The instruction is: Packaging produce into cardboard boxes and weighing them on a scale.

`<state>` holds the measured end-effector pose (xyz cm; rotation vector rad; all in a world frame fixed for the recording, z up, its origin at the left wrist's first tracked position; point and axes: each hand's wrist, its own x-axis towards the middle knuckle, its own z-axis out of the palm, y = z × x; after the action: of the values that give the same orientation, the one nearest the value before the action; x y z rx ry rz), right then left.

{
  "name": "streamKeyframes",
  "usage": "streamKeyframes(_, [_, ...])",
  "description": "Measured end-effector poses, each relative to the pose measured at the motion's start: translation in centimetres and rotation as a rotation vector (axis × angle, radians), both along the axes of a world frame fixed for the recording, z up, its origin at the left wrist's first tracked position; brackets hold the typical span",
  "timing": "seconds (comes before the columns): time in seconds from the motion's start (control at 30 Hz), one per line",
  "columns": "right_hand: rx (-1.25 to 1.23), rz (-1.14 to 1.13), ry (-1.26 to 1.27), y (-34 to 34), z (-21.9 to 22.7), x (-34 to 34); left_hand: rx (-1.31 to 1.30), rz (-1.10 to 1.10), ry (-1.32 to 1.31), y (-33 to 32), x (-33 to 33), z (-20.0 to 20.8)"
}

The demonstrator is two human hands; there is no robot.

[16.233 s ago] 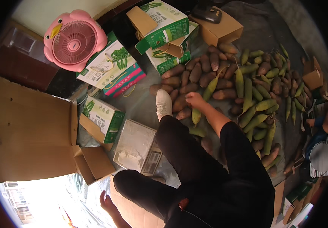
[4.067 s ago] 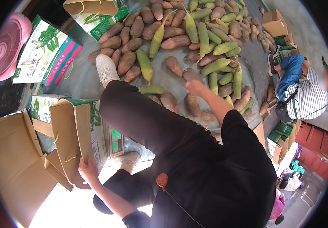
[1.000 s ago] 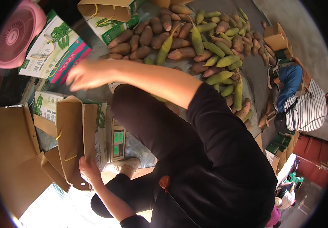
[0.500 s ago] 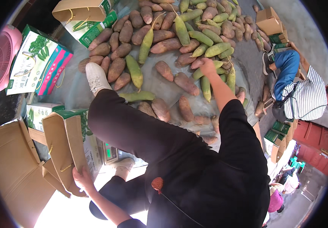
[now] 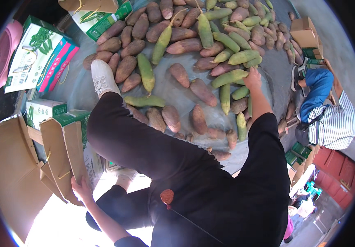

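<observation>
My left hand (image 5: 81, 190) grips the lower edge of an open cardboard carton (image 5: 74, 148) that stands on its side at the left. My right arm reaches far out over the pile. My right hand (image 5: 253, 79) has its fingers drawn together at the right end of a pale green radish (image 5: 229, 78). Its fingertips are partly hidden. Below it lie another green radish (image 5: 225, 99) and a short green radish (image 5: 240, 93). A slim green radish (image 5: 242, 125) rests beside my right forearm. Large reddish-brown root vegetables (image 5: 203, 92) lie around them on the grey sheet.
Printed cartons (image 5: 33, 57) and a pink fan (image 5: 0, 61) stand at the far left, with a flattened box (image 5: 9, 160) nearer. My white shoe (image 5: 103, 77) is planted beside the pile. At the right sits a person in a striped shirt (image 5: 331, 125), near stacked green boxes (image 5: 298, 154).
My right hand has moved rightward along the green radish to its end. A slim green radish now shows beside my forearm. The left hand keeps its hold on the carton.
</observation>
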<state>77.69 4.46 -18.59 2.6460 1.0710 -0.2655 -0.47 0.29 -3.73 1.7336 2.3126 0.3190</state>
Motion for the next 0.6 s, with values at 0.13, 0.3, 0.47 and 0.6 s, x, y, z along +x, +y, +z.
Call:
streamKeyframes(0.13, [0.011, 0.013, 0.196, 0.5, -1.4, 0.6, 0.009, -0.011, -0.003, 0.1, 1.0, 1.0])
streamKeyframes(0.3, [0.241, -0.143, 0.353, -0.8, -4.5, 3.1, 0.001, 0.006, -0.006, 0.4, 1.5, 0.4])
streamKeyframes(0.47, [0.272, -0.426, 0.637, -0.6, -3.4, 0.0, -0.065, 0.042, 0.101, 0.0, 2.0, 1.8])
streamKeyframes(0.6, [0.322, -0.447, 0.67, -1.6, -3.0, -0.2, -0.052, 0.016, 0.131, 0.5, 2.6, 1.3])
